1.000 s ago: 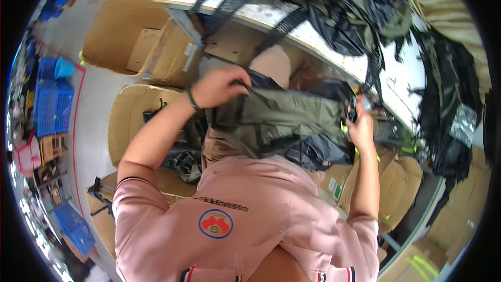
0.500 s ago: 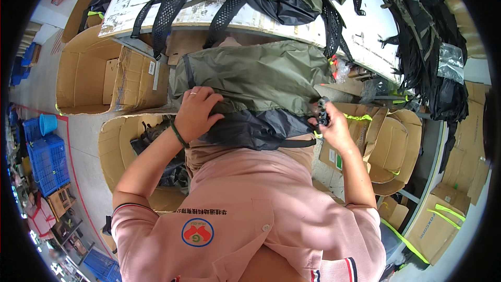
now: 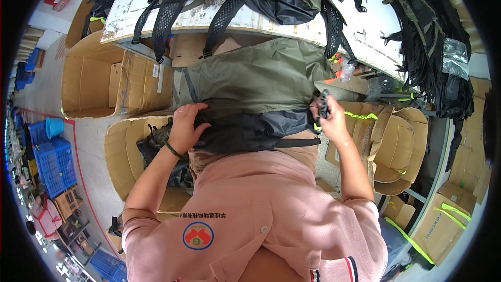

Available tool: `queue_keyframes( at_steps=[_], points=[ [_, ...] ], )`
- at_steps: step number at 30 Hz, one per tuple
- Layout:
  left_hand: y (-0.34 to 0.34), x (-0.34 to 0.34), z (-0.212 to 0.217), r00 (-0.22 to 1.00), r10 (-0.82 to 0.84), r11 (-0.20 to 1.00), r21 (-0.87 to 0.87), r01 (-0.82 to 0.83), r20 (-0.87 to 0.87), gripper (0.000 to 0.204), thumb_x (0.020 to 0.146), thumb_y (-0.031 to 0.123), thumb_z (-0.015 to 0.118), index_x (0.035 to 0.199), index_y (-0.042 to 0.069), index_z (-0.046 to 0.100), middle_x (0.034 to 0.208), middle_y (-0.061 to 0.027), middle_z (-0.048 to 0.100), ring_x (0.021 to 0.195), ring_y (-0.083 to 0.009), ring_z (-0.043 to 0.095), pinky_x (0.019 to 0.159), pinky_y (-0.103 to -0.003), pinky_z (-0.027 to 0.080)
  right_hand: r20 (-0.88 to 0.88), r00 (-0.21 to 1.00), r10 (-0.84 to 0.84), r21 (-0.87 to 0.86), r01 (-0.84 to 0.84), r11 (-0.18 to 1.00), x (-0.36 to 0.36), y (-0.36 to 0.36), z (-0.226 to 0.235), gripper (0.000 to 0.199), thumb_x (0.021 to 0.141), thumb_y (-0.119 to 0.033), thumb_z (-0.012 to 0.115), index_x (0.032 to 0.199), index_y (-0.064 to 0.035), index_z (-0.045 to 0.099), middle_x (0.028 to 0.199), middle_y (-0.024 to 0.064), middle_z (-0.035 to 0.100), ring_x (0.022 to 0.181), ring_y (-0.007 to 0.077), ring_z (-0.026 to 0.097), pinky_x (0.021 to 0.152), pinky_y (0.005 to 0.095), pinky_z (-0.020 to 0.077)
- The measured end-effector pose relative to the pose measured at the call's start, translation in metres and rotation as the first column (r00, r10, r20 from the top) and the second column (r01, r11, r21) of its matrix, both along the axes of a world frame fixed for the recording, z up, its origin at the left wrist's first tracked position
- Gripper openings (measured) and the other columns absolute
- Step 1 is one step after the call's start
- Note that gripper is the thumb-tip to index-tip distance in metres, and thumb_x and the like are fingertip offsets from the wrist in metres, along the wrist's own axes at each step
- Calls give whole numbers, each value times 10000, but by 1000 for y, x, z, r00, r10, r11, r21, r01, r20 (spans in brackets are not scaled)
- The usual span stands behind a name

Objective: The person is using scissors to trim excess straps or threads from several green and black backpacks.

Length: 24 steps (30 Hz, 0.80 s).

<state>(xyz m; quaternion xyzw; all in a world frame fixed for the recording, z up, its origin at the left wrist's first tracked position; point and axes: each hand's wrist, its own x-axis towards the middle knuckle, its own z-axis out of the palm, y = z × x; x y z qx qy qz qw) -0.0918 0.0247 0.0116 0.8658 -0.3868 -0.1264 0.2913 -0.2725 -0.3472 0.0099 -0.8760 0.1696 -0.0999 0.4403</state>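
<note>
Across my lap lies a large olive-green and black fabric bag (image 3: 261, 75), its black part (image 3: 245, 129) nearest my body. My left hand (image 3: 185, 128) rests at the bag's left side, over the black fabric, with its thumb apart from its bent fingers. At the bag's right end my right hand (image 3: 333, 122) is closed round a small black object (image 3: 323, 104). Blur and the fingers keep me from making out its kind. A thin dark strap (image 3: 297, 142) stretches along the bag's near edge.
Ahead stands a worn white table (image 3: 201, 18) heaped with green and black bags (image 3: 282, 0). Open cardboard boxes (image 3: 88, 83) flank me on the left, with another box (image 3: 399, 146) on the right. Black straps and bags (image 3: 438, 73) hang over the table's right end.
My left hand has slid slightly left and toward me over the bag, uncovering more green fabric. The right hand stays at the bag's right end with the black object.
</note>
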Motion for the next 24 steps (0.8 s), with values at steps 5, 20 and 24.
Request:
queue_keyframes(
  at_steps=[5, 20, 24],
  points=[
    [5, -2, -4, 998, -4, 1000, 31, 2, 61, 464, 700, 72, 730, 1128, 86, 552, 1120, -130, 552, 1053, -344, 509, 922, -420, 384, 107, 991, -78, 155, 60, 986, -4, 5, 56, 266, 706, 160, 525, 882, -38, 546, 773, 13, 588, 706, 65, 539, 657, 222, 450],
    [16, -19, -10, 948, -119, 964, -196, 182, 295, 481, 639, 161, 800, 1032, 116, 526, 1198, -144, 487, 1157, -329, 483, 1061, -559, 295, 1, 980, -199, 163, 196, 967, -37, -23, 25, 254, 773, 177, 484, 924, -26, 515, 827, -7, 538, 727, 74, 509, 661, 206, 432],
    [24, -19, -10, 930, -148, 958, -184, 219, 336, 444, 661, 146, 782, 1021, 121, 524, 1199, -133, 490, 1157, -319, 494, 1067, -551, 292, -4, 986, -168, 202, 166, 965, -37, -29, 13, 280, 769, 204, 490, 935, -21, 504, 851, 5, 542, 746, 82, 526, 677, 217, 453]
  ],
)
